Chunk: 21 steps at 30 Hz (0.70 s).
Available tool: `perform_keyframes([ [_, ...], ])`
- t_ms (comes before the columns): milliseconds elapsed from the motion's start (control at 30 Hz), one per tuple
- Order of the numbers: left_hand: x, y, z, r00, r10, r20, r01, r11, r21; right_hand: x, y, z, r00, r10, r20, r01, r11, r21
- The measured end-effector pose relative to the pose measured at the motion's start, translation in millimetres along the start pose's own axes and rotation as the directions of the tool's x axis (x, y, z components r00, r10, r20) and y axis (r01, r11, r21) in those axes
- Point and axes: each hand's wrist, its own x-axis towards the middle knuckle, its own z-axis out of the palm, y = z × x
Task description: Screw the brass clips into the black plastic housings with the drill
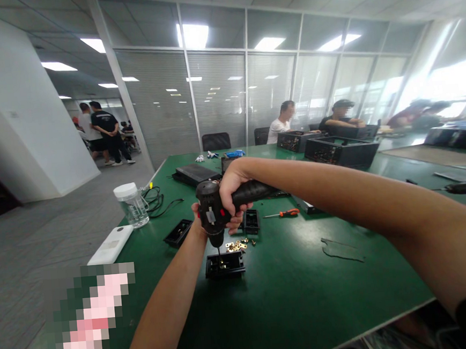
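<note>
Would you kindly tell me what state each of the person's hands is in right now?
Left hand: at the body of the black pistol-shaped power drill, mostly hidden; open or closed cannot be told.
Right hand: closed, holding the drill's handle.

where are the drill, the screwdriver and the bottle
Drill [211,204]: head view, on its black body.
Screwdriver [286,213]: head view, on its orange handle.
Bottle [134,208]: head view, on its clear side, below the white lid.

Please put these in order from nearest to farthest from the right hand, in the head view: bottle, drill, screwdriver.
1. Drill: in the right hand.
2. Screwdriver: to the hand's right.
3. Bottle: far left.
</note>
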Motion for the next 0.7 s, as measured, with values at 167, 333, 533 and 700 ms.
perform_keyframes([
  [167, 1.9, 0.6, 3.1, 1.0, -0.002, 0.009, 0.002, 1.0, 0.002, -1.2, -1.0, 2.0, 1.0, 0.011, -0.011, -0.011, 1.0, 0.017],
  [333, 3.6, 0.7, 6.2, 1.0, 0.003, -0.002, -0.002, 0.999, 0.043, -0.3, -1.3, 1.8, 0.999, 0.032, -0.013, -0.032, 0.999, 0.014],
  [533, 3.3, -1.0, 3.4, 1.0, -0.001, 0.01, 0.0, 1.0, 0.029, 0.0, -1.1, 2.5, 0.999, 0.024, 0.029, -0.024, 1.0, 0.011],
  [700, 3.0, -4.3, 1.0, 0.997, 0.063, -0.033, -0.061, 0.996, 0.068, -1.7, -2.4, 4.9, 1.0, 0.021, 0.022, -0.021, 1.0, 0.023],
])
